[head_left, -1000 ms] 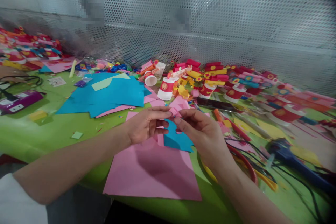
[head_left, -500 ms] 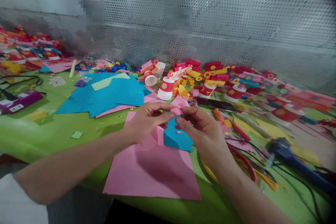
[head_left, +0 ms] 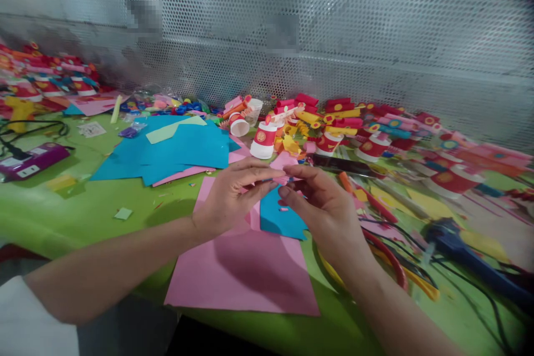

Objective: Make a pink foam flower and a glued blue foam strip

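Observation:
Between my fingertips is a small folded pink paper piece (head_left: 283,180), partly hidden by the fingers. My left hand (head_left: 233,192) pinches it from the left, thumb below and fingers above. From the right, my right hand (head_left: 327,206) pinches its other side. Below both hands lies a large pink paper sheet (head_left: 246,278) at the table's front edge. A blue paper piece (head_left: 281,222) rests on it, with a tiny pink scrap on top.
Blue sheets (head_left: 175,150) lie at the back left. Decorated paper cups (head_left: 263,141) line the perforated metal wall. On the right are scissors (head_left: 387,258), a dark blue glue gun (head_left: 463,250) and cords. A purple power strip (head_left: 35,161) sits on the far left.
My left hand's fingers have straightened and shifted slightly over the pink paper piece, covering more of it. My right hand has barely moved, and the sheets lie as before.

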Available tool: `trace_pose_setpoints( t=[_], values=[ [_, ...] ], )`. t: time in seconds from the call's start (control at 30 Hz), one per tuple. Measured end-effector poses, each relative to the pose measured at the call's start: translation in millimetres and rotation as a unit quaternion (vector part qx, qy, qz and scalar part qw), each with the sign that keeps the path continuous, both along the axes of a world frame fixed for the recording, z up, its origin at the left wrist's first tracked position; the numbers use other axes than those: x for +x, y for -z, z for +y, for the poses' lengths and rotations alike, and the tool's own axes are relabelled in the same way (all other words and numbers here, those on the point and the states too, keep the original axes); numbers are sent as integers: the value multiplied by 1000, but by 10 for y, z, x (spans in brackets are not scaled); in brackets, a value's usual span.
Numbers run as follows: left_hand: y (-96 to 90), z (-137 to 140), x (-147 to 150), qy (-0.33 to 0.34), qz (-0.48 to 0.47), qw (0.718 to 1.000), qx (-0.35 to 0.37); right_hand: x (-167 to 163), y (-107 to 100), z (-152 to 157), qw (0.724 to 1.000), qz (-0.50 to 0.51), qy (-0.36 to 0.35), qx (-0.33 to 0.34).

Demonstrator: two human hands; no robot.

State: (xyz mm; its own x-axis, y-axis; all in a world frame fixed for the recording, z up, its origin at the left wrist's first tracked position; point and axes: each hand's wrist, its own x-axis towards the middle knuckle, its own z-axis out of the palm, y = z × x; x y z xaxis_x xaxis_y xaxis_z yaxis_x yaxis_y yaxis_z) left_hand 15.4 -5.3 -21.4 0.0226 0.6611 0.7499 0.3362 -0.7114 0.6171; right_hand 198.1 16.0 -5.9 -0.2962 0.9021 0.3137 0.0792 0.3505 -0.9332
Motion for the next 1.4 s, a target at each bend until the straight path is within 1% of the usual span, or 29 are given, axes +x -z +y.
trace_pose_setpoints(
  t=[0.1,0.27,0.33,0.5,0.63,0.8,0.87,0.97,1.07,1.13,1.27,1.4],
  values=[
    [6,1,0,-6,17,999,27,1,-11,-8,1000,5,-5,-4],
    [14,0,-8,-4,33,998,44,-3,-40,-38,1000,13,-11,-18],
    [5,-11,-10,-5,35,999,37,-8,-52,-41,1000,17,-12,-24],
    [-25,-40,-4,-4,39,999,-7,-20,-72,-38,999,21,-13,-30],
    [-19,-34,-3,0,34,999,-9,-18,-74,-40,998,33,-19,-42],
    [-17,-43,-4,3,21,1000,-3,-3,-66,-44,994,78,-46,-64],
    [-24,-56,6,2,9,1000,-27,-4,-59,-40,993,88,-49,-66],
    [-41,-67,32,14,-40,993,-106,-14,-53,-29,993,90,-40,-66],
    [-70,-59,51,47,-101,976,-189,-24,-59,-16,994,82,-26,-63],
    [-91,-51,51,76,-134,958,-241,-28,-66,-9,995,75,-23,-55],
    [-92,-29,31,142,-200,910,-335,-34,-71,-5,997,64,-16,-40],
    [-58,12,12,200,-271,856,-393,-42,-56,-6,998,40,-7,-46]
  ],
)
